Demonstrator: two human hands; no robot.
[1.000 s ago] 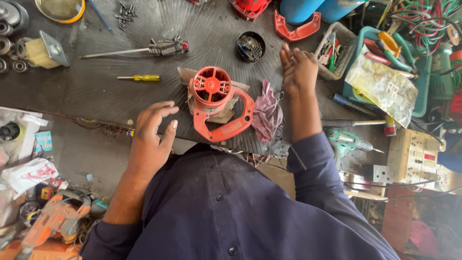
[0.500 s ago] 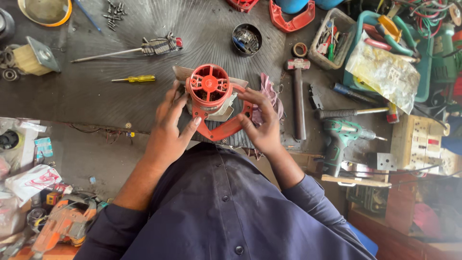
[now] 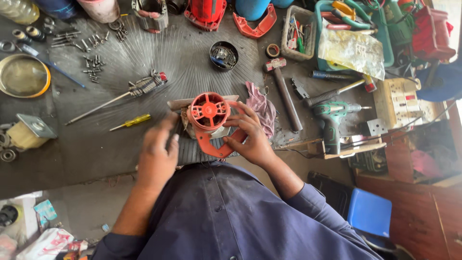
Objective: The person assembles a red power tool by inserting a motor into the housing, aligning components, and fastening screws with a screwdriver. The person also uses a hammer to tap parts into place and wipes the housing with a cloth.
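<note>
A red plastic motor housing (image 3: 210,115) with a round spoked end and a loop handle stands on the dark workbench (image 3: 96,144) in front of me. My right hand (image 3: 250,139) grips its handle and lower side. My left hand (image 3: 156,156) hovers just left of it, blurred, fingers loosely curled and holding nothing. A yellow screwdriver (image 3: 131,121) lies left of the housing, and a pink rag (image 3: 260,106) lies to its right.
A hammer (image 3: 284,91), a green drill (image 3: 332,123), a long screwdriver (image 3: 120,98), loose screws (image 3: 91,65), a metal bowl (image 3: 23,75), a small round black tin (image 3: 224,55) and bins of tools (image 3: 337,29) crowd the bench. A blue stool (image 3: 370,212) stands at lower right.
My left hand has come off the red housing and moved left and down. My right hand stays on it. The view has shifted, showing more of the bench's far side.
</note>
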